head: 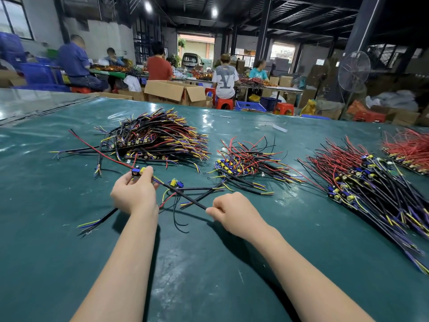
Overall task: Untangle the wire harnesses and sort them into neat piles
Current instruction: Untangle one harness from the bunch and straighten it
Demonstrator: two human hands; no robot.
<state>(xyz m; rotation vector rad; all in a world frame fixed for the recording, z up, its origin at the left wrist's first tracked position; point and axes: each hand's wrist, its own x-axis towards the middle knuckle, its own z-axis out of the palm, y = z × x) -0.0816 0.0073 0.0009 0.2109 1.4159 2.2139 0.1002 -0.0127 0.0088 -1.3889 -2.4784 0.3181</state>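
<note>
My left hand (135, 191) grips the small circuit-board end (138, 171) of a wire harness, and a red wire trails from it up to the left. My right hand (228, 211) pinches the far end of that harness's black cable (185, 196), stretched taut between both hands just above the table. Under the cable lie a few loose harnesses (180, 185) with yellow, blue and red leads. A big tangled pile (153, 138) sits behind my left hand. A smaller pile (246, 161) lies in the middle, and a long pile (366, 184) lies to the right.
The table has a glossy green cover (209, 263). A red-wire pile (411, 147) lies at the far right edge. Beyond the table stand cardboard boxes (171, 91), stools, a fan (354, 70) and several seated people at other benches.
</note>
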